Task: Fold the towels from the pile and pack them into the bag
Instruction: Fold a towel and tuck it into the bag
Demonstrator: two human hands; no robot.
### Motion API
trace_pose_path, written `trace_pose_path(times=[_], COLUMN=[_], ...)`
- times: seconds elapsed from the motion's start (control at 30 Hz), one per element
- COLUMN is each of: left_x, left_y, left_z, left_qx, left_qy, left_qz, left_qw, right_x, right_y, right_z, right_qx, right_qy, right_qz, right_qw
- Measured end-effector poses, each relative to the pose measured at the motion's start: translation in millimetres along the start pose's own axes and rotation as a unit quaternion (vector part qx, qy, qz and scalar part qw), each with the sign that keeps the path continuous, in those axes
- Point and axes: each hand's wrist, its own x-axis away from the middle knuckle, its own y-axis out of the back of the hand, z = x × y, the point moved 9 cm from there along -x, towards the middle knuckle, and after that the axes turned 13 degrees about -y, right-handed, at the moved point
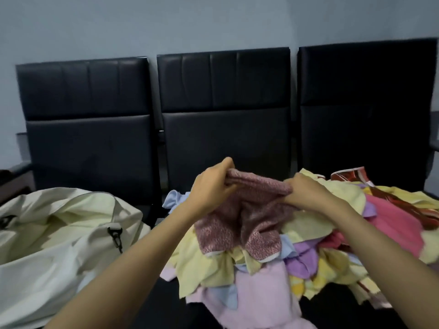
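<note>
Pink speckled towel: raised just above pile, hanging bunched, lower corners touching heap. Yellow, lilac, pink and blue towels of pile: spread over dark seat surface, right of centre. Cream bag: left of pile, apart, mouth gaping. Behind: row of black padded seat backs, grey-blue wall. Left hand: fingers curled, gripping towel's top edge at left end. Right hand: gripping same edge at right end. Both forearms stretched forward.
</note>
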Motion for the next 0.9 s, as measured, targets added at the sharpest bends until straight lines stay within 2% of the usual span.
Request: trace_pose_path(times=[0.07, 0.1, 0.17, 0.23, 0.33, 0.4, 0.47, 0.5, 0.57, 0.6, 0.67, 0.73, 0.83, 0.9], left_x=[-1, 0, 8, 25, 48, 61, 71, 76, 85, 89, 92, 93, 94, 97], left_y=[19, 24, 27, 30, 38, 47, 56, 59, 61, 60, 60, 62, 57, 42], left_z=[-10, -12, -10, 2, 11, 9, 5, 2, 0, -1, -6, -13, -12, -3], left_qx=[0.003, -0.020, -0.109, -0.162, -0.065, 0.033, 0.162, 0.235, 0.377, 0.432, 0.502, 0.551, 0.608, 0.591], left_qy=[0.014, 0.023, 0.049, 0.100, 0.164, 0.214, 0.255, 0.279, 0.331, 0.354, 0.376, 0.367, 0.362, 0.376], left_qz=[0.015, 0.051, 0.155, 0.222, 0.189, 0.127, 0.039, -0.008, -0.073, -0.079, -0.051, -0.026, -0.037, -0.039], left_qw=[1.000, 0.998, 0.981, 0.956, 0.966, 0.968, 0.952, 0.931, 0.862, 0.825, 0.777, 0.749, 0.706, 0.712], right_x=[12, 20, 38, 56, 75, 86, 95, 100, 114, 122, 128, 128, 120, 107], right_y=[28, 38, 49, 63, 80, 88, 90, 88, 80, 76, 72, 67, 48, 21], right_z=[-13, -22, -35, -38, -39, -38, -30, -24, -8, 3, 15, 20, 24, 23], right_qx=[-0.077, -0.163, -0.386, -0.519, -0.602, -0.606, -0.587, -0.580, -0.565, -0.556, -0.539, -0.500, -0.410, -0.335], right_qy=[-0.045, -0.081, -0.122, -0.117, -0.083, -0.075, -0.061, -0.055, -0.041, -0.026, -0.006, -0.012, -0.046, -0.095], right_qz=[-0.033, -0.032, -0.002, 0.006, 0.009, 0.006, 0.025, 0.048, 0.121, 0.160, 0.205, 0.236, 0.297, 0.322], right_qw=[0.995, 0.983, 0.915, 0.847, 0.794, 0.792, 0.807, 0.811, 0.815, 0.815, 0.817, 0.833, 0.861, 0.880])
